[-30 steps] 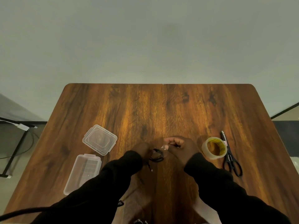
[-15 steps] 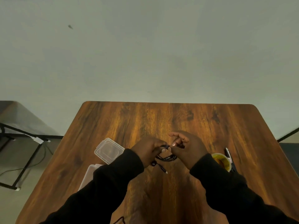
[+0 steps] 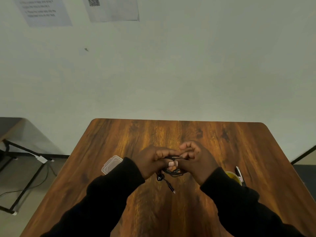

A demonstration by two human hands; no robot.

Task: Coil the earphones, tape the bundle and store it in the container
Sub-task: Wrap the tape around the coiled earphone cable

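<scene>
Black earphones (image 3: 174, 172) are bunched in a loose coil between my two hands over the middle of the wooden table (image 3: 171, 134). My left hand (image 3: 152, 159) grips the coil from the left, thumb on top. My right hand (image 3: 196, 159) pinches the cable from the right. An earbud and the jack plug (image 3: 171, 187) dangle below the hands. A clear plastic lid (image 3: 111, 164) peeks out behind my left sleeve. The yellow tape roll (image 3: 233, 177) is mostly hidden by my right sleeve. The container's body is out of sight.
Scissors (image 3: 239, 173) lie just right of the tape roll, partly covered by my sleeve. A second table with black metal legs (image 3: 20, 147) and cables stands on the floor at left. Papers (image 3: 111, 7) hang on the wall ahead.
The camera has tilted up, so the table sits lower in view. Both hands have risen off the table with the earphones and closed tighter together around the coil.
</scene>
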